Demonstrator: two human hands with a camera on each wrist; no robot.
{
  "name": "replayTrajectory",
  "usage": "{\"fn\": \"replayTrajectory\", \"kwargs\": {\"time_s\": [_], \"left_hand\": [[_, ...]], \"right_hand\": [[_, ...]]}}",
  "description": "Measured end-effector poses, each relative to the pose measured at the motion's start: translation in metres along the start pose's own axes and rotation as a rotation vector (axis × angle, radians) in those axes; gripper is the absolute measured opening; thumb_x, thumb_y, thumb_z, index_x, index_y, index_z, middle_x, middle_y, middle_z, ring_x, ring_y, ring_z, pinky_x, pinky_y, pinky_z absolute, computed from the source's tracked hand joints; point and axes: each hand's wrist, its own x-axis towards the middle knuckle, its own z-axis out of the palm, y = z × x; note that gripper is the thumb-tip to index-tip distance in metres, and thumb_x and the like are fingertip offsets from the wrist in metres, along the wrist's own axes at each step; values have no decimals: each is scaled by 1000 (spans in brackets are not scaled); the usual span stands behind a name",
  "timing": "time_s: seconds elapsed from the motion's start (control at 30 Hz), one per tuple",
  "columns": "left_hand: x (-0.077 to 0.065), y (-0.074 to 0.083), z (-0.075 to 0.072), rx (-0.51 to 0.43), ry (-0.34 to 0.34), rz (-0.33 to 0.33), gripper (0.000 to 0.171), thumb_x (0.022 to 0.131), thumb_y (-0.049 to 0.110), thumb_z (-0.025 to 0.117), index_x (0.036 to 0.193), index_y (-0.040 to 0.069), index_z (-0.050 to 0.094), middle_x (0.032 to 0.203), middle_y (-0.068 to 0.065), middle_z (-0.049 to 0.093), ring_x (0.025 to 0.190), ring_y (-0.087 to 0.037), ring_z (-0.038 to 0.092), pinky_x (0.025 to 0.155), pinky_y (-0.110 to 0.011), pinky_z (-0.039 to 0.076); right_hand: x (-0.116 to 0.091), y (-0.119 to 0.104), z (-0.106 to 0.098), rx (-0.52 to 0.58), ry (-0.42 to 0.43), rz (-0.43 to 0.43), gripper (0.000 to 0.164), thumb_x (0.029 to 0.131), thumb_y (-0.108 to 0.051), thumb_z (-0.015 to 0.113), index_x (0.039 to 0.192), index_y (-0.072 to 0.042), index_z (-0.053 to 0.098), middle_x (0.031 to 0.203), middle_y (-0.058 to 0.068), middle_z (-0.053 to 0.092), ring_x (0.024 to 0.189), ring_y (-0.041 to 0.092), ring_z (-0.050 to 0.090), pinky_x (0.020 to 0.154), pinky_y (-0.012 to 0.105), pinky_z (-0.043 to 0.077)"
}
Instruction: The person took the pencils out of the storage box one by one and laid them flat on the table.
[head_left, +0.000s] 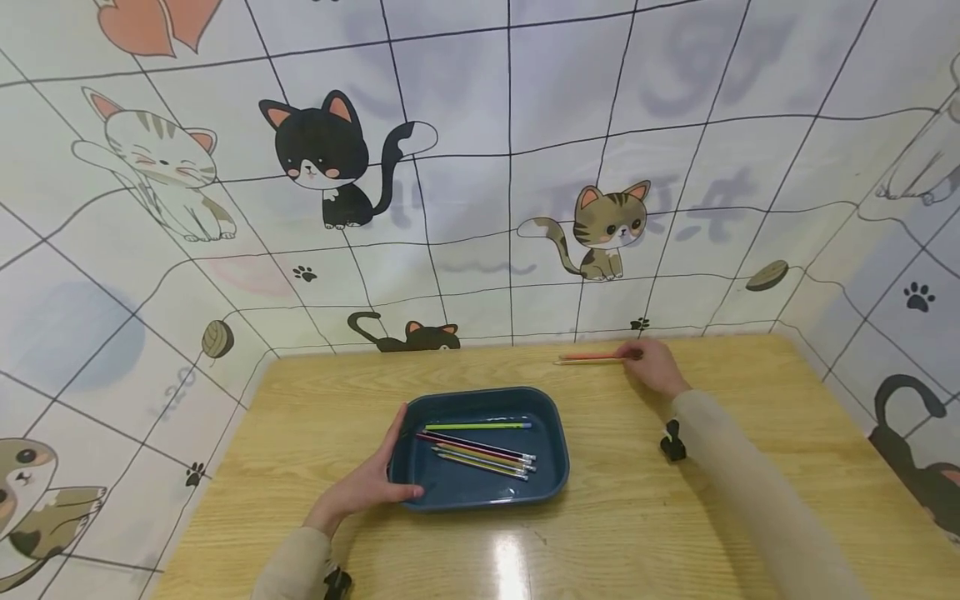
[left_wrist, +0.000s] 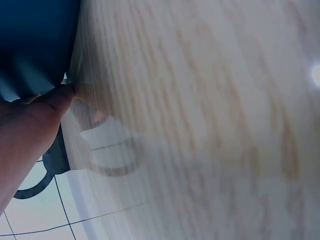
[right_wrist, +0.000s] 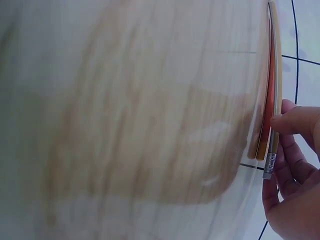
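Observation:
A dark blue tray [head_left: 480, 497] stands on the table, with several pencils [head_left: 480, 454] lying inside it. At its left end my left hand [head_left: 371, 483] rests with thumb and forefinger spread along the corners; the other fingers are mostly hidden. In the left wrist view the thumb touches the tray's wall [left_wrist: 37, 55]. Near the table's back edge my right hand [head_left: 651, 367] pinches a tan pencil [right_wrist: 275, 100] with a metal band and eraser between thumb and fingers. Right beside it lies an orange pencil [right_wrist: 267, 120]; whether the fingers also touch that one I cannot tell.
The light wood table [head_left: 465, 550] carries the tray near its middle. Behind it and at both sides stand walls covered with a cat-printed sheet [head_left: 465, 192]. A black clip-like piece [head_left: 672, 442] sits at the right cuff, another [head_left: 337, 582] at the left.

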Motion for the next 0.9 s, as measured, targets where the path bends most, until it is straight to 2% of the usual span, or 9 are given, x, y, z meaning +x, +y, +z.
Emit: {"fn": "replayTrajectory", "kwargs": {"time_s": [0.17,0.5,0.7,0.9], "left_hand": [[0,1,0,-6,-4,-9,119,81,20,79,154,26,-14,160,-6,-15,144,-34,-5,109,-60,8],[-1,3,0,-14,-1,2,119,80,19,79,154,30,-14,160,-8,-14,144,-35,-3,109,-59,8],[0,2,0,-22,-3,4,118,81,18,79,154,26,-14,160,-8,-14,143,-35,-3,109,-59,8],[-1,0,-1,-20,-1,8,118,81,18,79,154,30,-14,160,-8,-14,143,-34,-3,109,-59,8]], "right_hand": [[0,1,1,-37,-2,-2,18,84,10,57,96,5,69,101,22,65,101,40,57,91,54,42],[0,3,0,-81,29,6,15,84,7,60,92,1,71,95,17,67,93,36,60,85,52,43],[-5,-3,-5,-37,21,36,14,87,5,59,95,1,70,100,18,65,93,35,57,82,49,43],[-14,-16,-5,17,35,-28,11,88,4,64,97,3,69,96,17,65,90,32,58,77,44,45]]}}
